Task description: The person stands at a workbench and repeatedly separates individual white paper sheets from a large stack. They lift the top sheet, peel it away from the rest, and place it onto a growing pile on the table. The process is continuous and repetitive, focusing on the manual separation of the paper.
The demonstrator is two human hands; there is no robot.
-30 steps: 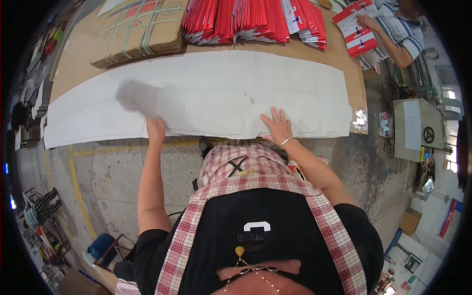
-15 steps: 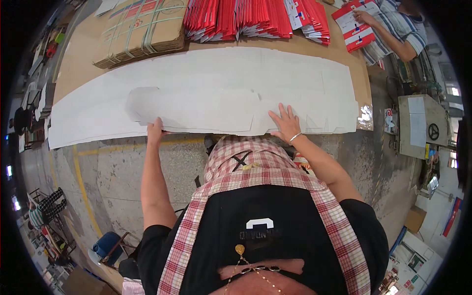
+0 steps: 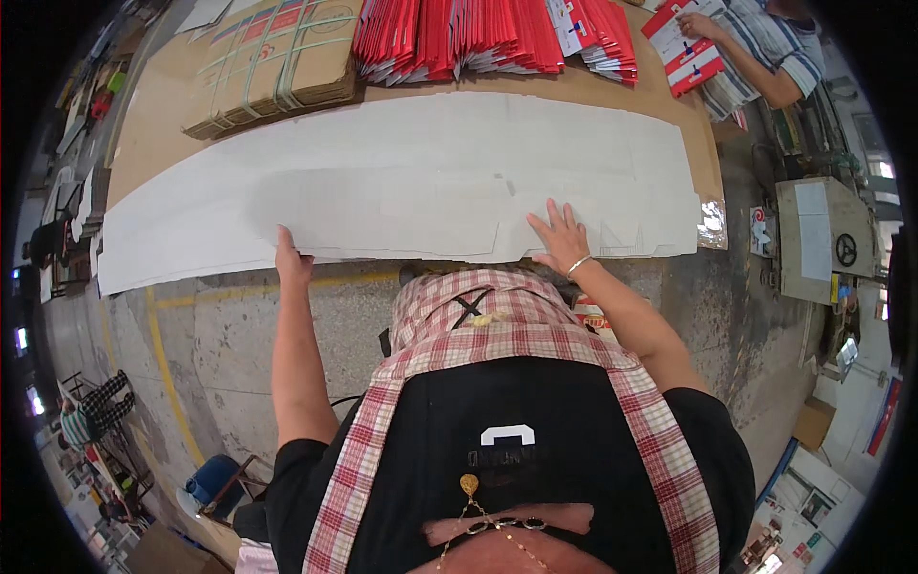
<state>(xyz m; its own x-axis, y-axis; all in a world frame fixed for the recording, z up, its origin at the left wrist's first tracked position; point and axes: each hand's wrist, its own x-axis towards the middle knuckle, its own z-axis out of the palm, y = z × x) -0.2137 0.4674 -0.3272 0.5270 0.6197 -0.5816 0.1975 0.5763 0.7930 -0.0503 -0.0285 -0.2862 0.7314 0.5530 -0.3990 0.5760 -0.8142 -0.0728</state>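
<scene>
A long white sheet [image 3: 411, 134], which looks like paper or thin card, lies across the table in front of me, its near edge overhanging slightly. A shaded strip [image 3: 382, 206] shows in its near middle; whether it is a separate layer I cannot tell. My left hand [image 3: 293, 258] is at the near edge left of centre, closed on the sheet, with some of its fingers hidden. Right of centre, my right hand [image 3: 564, 237] rests flat on the sheet, fingers spread, a bracelet at the wrist.
Behind the sheet are a strapped bundle of brown cardboard [image 3: 273, 67] and rows of red-and-white folded cards [image 3: 459, 38]. At the far right, a person's hand [image 3: 700, 26] holds a similar red-and-white piece [image 3: 684, 53]. A grey machine with a handwheel [image 3: 822, 239] stands to the right.
My left hand has shifted a little left along the near edge. A raised, torn-looking outline beside it has gone, leaving a smoother shaded patch. My right hand stays nearly in place.
</scene>
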